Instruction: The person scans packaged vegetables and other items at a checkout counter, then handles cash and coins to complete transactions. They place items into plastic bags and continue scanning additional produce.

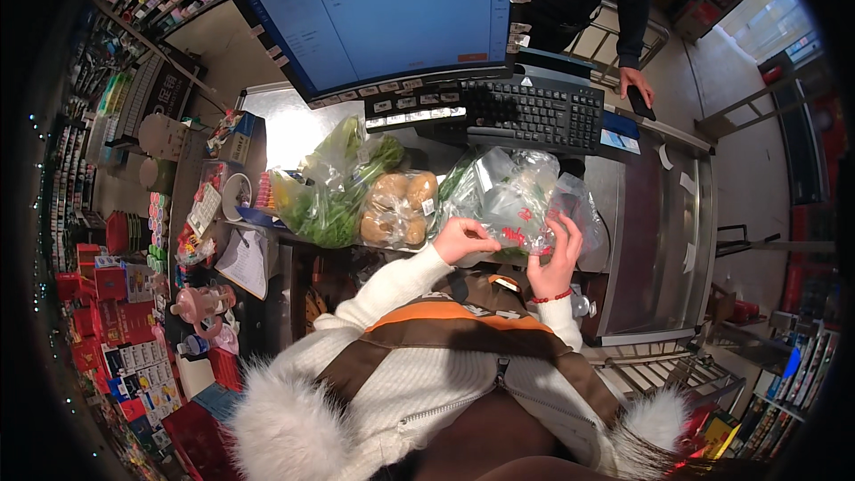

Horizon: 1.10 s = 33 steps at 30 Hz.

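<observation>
A clear plastic bag (513, 204) with red print lies on the counter before me, pale produce showing dimly through it. My left hand (465, 240) pinches its near edge between thumb and fingertips. On the right, my right hand (558, 255), a red bead bracelet at the wrist, has the bag's film between its thumb and raised fingers. Another crumpled clear bag (580, 210) lies beside that hand. To the left of the printed bag sits a clear pack of round brown items (399, 208) with a white label. Farther left is bagged leafy greens (327, 210).
Beyond the bags stand a monitor (381, 13) and a black keyboard (534, 110). Across the counter, another person's hand (634, 85) is at a dark phone (641, 103). A metal-edged counter section (658, 247) extends right. A notepad (244, 260) and pink bottle (207, 304) are left.
</observation>
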Motion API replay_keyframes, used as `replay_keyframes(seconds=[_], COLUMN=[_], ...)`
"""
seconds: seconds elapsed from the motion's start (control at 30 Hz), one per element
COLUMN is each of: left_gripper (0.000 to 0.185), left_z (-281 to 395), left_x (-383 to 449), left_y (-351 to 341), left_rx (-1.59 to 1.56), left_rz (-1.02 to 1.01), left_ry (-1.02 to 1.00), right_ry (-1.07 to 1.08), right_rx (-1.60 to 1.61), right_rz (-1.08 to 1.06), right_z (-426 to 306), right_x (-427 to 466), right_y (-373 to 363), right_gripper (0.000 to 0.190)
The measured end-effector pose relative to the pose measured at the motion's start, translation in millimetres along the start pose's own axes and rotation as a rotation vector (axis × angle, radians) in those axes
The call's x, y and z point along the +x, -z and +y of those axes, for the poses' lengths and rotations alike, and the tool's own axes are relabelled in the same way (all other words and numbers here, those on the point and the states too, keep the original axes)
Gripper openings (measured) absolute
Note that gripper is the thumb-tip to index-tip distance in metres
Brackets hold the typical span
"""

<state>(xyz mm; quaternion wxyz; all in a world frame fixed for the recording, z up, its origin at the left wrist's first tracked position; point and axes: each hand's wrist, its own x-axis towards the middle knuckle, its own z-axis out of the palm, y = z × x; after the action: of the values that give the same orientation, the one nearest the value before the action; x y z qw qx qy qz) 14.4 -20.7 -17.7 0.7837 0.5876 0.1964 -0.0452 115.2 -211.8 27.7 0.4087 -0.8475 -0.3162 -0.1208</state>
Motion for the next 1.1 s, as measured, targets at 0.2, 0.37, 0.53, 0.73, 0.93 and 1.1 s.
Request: replay_keyframes(seconds=[0.2, 0.37, 0.53, 0.73, 0.93, 1.1], left_gripper=[0.014, 0.013, 0.017, 0.04, 0.033, 0.039], left_z=[-13.1, -15.2, -11.3, -16.7, -22.7, -6.8], left_x=[9.4, 9.2, 6.6, -20.1, -67.2, -122.9], left_y=[-3.1, -16.4, -13.0, 12.7, 95.8, 151.1], left_rx=[-0.479, -0.414, -0.3, 0.149, 0.802, 1.026], left_rz=[-0.133, -0.201, -0.197, 0.048, 0.987, 1.472], left_ry=[0.08, 0.0, 0.072, -0.094, -0.255, 0.078], right_ry=[0.028, -0.036, -0.043, 0.054, 0.111, -0.358], right_rx=[0.161, 0.186, 0.521, 0.453, 0.037, -0.119], right_rz=[0.048, -0.379, -0.554, -0.517, -0.125, 0.255], right_z=[-27.9, -36.0, -34.7, -11.2, 49.4, 95.6], right_x=[-2.6, -5.4, -0.1, -0.3, 16.4, 44.3], right_y=[5.2, -11.0, -16.9, -13.3, 16.2, 77.4], right_gripper=[0.025, 0.041, 0.031, 0.015, 0.021, 0.02])
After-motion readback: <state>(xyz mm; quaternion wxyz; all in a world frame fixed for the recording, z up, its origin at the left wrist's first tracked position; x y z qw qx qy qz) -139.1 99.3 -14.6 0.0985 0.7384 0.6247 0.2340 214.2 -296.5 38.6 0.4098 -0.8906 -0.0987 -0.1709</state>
